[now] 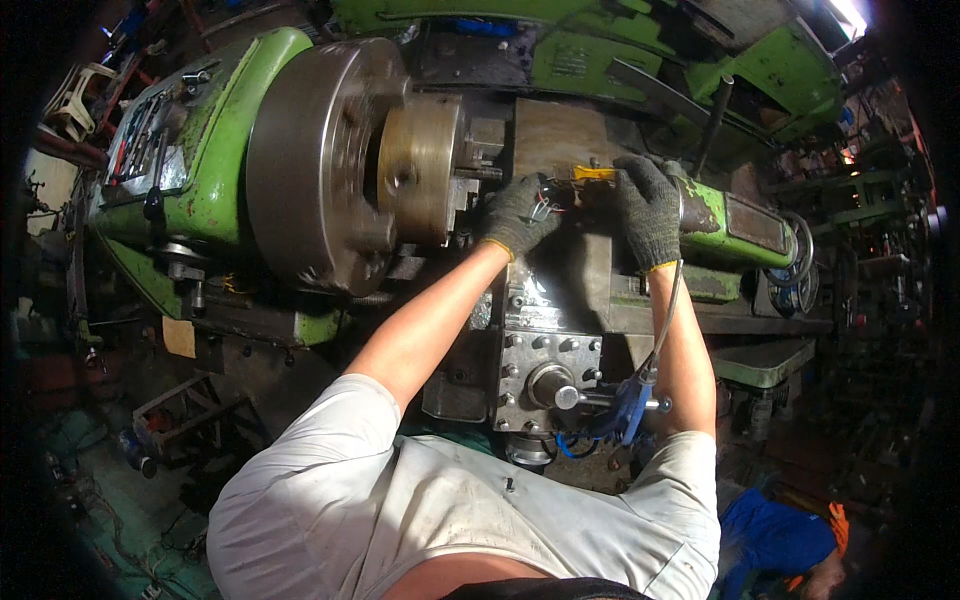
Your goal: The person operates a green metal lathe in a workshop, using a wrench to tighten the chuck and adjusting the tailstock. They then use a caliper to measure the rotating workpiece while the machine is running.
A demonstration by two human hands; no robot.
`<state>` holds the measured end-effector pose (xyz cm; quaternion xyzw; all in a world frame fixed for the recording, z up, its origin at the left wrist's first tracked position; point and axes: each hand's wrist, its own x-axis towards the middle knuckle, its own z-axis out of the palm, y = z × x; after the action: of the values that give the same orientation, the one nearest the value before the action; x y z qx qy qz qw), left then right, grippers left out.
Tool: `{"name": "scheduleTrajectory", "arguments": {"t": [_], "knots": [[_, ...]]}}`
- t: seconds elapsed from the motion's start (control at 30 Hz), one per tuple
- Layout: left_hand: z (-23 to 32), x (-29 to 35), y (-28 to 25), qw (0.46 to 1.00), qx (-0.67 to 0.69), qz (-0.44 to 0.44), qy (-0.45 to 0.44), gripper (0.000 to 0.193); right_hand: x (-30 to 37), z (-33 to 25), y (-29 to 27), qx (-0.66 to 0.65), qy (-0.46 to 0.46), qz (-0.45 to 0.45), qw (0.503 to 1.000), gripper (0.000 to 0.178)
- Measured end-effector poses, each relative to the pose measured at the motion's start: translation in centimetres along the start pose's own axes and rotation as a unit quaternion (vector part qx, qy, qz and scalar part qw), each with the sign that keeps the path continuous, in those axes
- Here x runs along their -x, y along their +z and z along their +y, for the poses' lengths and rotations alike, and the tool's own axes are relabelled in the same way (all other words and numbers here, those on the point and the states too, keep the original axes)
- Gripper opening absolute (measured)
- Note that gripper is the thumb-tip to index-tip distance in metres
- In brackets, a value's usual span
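Both my hands wear dark grey knit gloves and reach over the bed of a green lathe. My left hand (525, 213) is closed, with its fingers curled beside the carriage; what lies inside them is hidden. Between the two hands shows a narrow yellow piece (594, 173), its kind too small to make out. My right hand (648, 205) is closed at the right end of that piece, next to the green tailstock (705, 222). Left of my left hand, a brass-coloured ring-shaped workpiece (420, 170) is clamped in the large steel chuck (300, 165).
Closer to my body stands a square tool post (548, 365) with several bolts and a lever. A blue-handled air gun (628, 408) hangs beside it. The green headstock (200, 205) rises at left. At lower right, part of another person in blue clothing (775, 535) appears.
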<state>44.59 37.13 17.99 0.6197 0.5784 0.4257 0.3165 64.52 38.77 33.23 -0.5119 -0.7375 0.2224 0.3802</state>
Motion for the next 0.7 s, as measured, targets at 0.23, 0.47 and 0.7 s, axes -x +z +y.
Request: {"name": "scheduleTrajectory", "arguments": {"t": [0.23, 0.47, 0.7], "knots": [[1.3, 1.1, -1.2, 0.999, -0.020, 0.023, 0.041, 0.076, 1.2, -1.0, -1.0, -0.009, -0.002, -0.011, 1.000, 0.022], [0.9, 1.5, -0.7, 0.991, -0.036, 0.092, 0.087, 0.065, -0.1, 0.1, -0.3, 0.035, -0.049, 0.014, 0.998, 0.020], [1.5, 1.3, -1.2, 0.998, -0.055, 0.028, 0.025, 0.076, -1.6, 0.5, 0.7, 0.088, -0.020, 0.001, 0.996, 0.021]]}}
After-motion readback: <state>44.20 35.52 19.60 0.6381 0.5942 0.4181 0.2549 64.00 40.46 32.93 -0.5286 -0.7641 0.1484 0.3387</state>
